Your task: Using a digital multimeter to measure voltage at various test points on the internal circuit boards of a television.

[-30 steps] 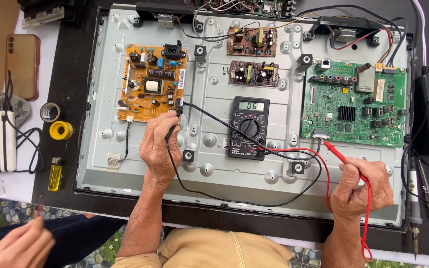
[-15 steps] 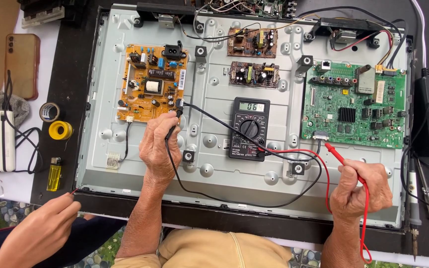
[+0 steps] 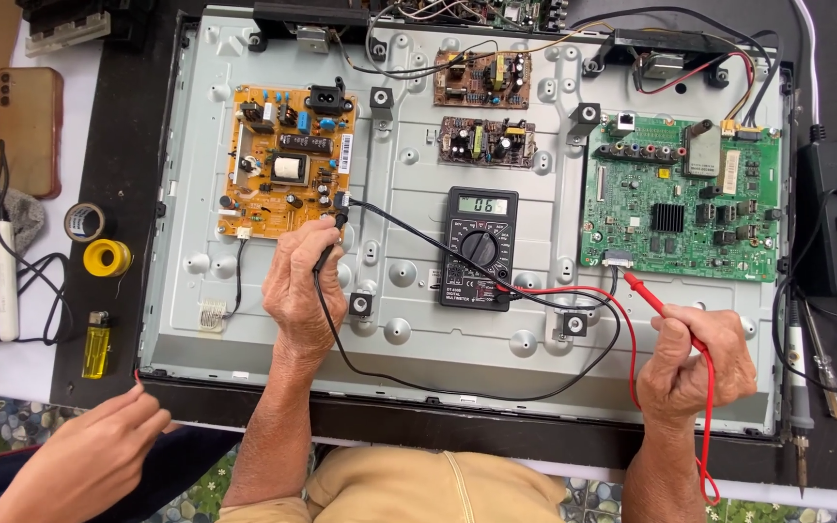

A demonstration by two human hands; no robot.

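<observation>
Over grey chassis: left hand gripping black probe, right hand red probe, tips seemingly touching boards.

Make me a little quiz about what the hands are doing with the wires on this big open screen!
1. True or false: the left hand puts the black probe at the orange board.
2. Which probe does the right hand hold? A red, B blue, C white.
3. What sits between the two hands, with a dial?

Key
1. True.
2. A, the red probe, its tip near the green board.
3. The black multimeter.
</observation>
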